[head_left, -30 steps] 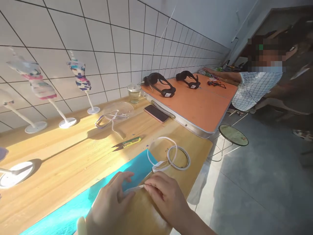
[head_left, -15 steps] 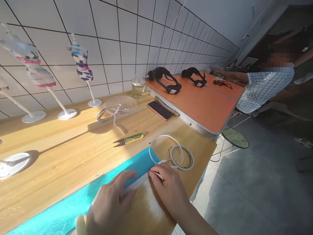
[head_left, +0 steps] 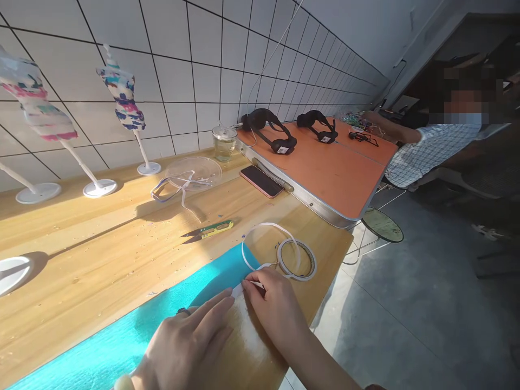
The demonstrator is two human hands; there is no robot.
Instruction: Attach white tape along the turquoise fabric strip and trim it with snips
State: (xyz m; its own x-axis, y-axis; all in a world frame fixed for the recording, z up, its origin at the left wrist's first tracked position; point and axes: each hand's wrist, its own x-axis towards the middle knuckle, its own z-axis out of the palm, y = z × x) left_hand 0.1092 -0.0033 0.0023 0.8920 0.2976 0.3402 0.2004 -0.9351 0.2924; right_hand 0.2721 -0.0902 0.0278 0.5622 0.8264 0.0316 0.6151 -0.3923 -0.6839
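Head view: the left hand (head_left: 190, 336) has flattened, fingers extended and clasping nothing, over the white tape (head_left: 239, 290) along the blue sheet's (head_left: 134, 326) near edge, apparently steadying it; the right hand's (head_left: 278, 306) grip pinches tape.

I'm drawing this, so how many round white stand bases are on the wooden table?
4. The nearest base is cut off by the left edge. By the tiled wall stand the left base, middle base and right base. More could be out of frame.
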